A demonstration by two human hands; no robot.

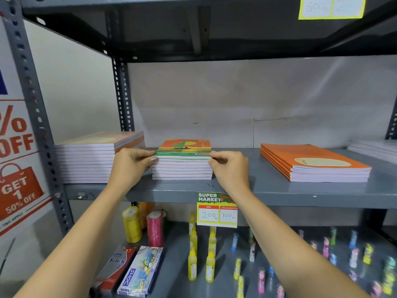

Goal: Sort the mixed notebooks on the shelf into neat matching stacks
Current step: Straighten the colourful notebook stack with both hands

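On the grey shelf (pixel 268 190), centre stack (pixel 182 168) is flanked by both hands. Top book (pixel 183 148), with orange, yellow and green cover, is pinched at its near corners: left hand (pixel 131 166) at its 9 o'clock side, fingers curled on the near-left corner; right hand (pixel 229 168) at its 3 o'clock side, thumb and fingers closed on the near-right corner. Whether the book is lifted off the stack or lies flat on it cannot be told.

At 9 o'clock from the centre stack, a taller stack (pixel 90 160) is seen, close beside the left hand, its top cover pale orange. At 3 o'clock, well apart, a low stack of larger orange books (pixel 315 163) is laid at an angle. A price tag (pixel 217 209) is fixed to the shelf's front edge, just below the right wrist. On the lower shelf at 6 o'clock, glue bottles (pixel 202 254), two jars (pixel 142 226) and boxes (pixel 129 272) are noted.
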